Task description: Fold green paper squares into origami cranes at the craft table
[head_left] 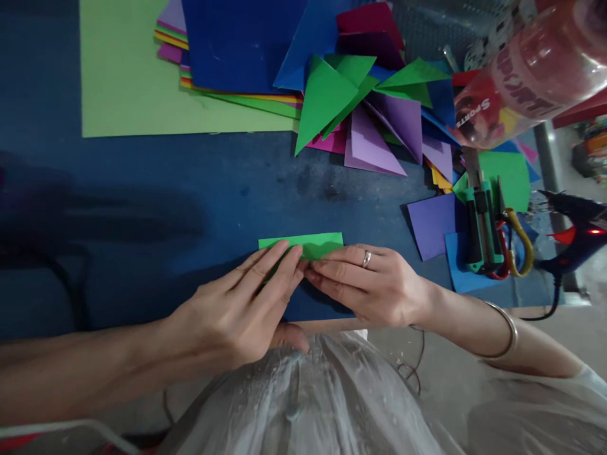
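Table: blue table (142, 189) is filling most of the frame, its near edge running just under the hands.
Green strip: folded green paper (313, 243) is lying flat at centre frame, its lower edge hiding under the fingertips.
Left hand: left hand (237, 309) is reaching in from the lower left, fingers together and stretched out, pressing down on the strip's left part.
Right hand: right hand (365, 284) is coming in from the lower right, wearing a ring, fingers flat and close together, pressing the strip's right part; the two hands' fingertips are meeting.
Paper stack: coloured sheets (237, 44) are lying at top centre on a light green sheet (123, 76).
Folded pieces: green, purple and blue triangles (360, 101) are piling up at upper right.
Tools: cutter (481, 221) and scissors (515, 243) are lying at right, a glue gun (576, 234) just beyond.
Bottle: bottle (526, 69) is showing blurred in the upper right corner.
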Motion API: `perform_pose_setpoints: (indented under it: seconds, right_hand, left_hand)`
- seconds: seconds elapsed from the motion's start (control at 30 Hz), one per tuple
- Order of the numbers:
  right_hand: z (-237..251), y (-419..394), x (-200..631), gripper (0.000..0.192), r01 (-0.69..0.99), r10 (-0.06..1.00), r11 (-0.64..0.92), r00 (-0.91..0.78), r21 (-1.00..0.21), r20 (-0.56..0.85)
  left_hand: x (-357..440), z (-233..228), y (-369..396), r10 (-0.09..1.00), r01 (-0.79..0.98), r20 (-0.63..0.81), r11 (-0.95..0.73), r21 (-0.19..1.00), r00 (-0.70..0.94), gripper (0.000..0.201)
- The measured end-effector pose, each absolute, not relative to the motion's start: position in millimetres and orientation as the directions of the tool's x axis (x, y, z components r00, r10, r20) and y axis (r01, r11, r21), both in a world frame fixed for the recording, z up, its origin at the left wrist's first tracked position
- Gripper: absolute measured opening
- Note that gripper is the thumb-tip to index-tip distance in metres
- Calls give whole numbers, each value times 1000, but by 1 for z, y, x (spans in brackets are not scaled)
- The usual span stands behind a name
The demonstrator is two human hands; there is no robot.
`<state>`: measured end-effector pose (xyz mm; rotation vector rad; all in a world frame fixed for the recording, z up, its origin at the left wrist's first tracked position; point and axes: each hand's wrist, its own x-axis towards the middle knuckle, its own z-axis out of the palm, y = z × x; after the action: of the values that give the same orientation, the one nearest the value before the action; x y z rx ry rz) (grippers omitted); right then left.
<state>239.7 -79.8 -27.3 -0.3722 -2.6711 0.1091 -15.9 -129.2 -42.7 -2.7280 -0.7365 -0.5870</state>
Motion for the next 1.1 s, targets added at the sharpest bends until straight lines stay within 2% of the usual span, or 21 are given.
perform_pose_setpoints:
  seconds: [0.23,0.4,0.57,0.73,0.8,0.87,0.93,0.97,1.1]
  right_hand:
    - [-24,-84,237,26,230,242,970,-891,-78,384]
    - [-27,-81,236,21,277,283,958,-852,-79,442]
    - [-27,-80,238,23,240,224,970,-857,-26,465]
    - [-25,-82,239,24,258,238,966,-844,-26,481]
    - [-24,-81,239,20,324,319,942,-781,-87,537]
    - [-21,-81,237,17,501,521,843,-665,-197,536]
    - [-20,-79,236,16,666,728,675,-528,-319,437]
    - [-19,-79,235,18,703,790,607,-485,-369,375]
    - [-21,-78,233,25,671,838,538,-491,-510,239]
  left_hand:
    - [-15,-43,-130,444,535,446,-839,-98,777,81]
    - [-14,-42,-132,445,541,412,-828,-150,795,80]
    - [-14,-42,-134,461,558,407,-815,-157,788,80]
    - [-14,-42,-135,465,565,416,-810,-155,781,79]
    - [-13,-40,-135,479,572,400,-806,-152,782,78]
    - [-12,-37,-136,501,580,371,-802,-140,782,77]
    - [-12,-35,-136,516,584,343,-801,-131,785,73]
    - [-12,-35,-136,516,582,338,-802,-130,787,71]
    - [-12,-37,-136,495,576,370,-804,-147,786,64]
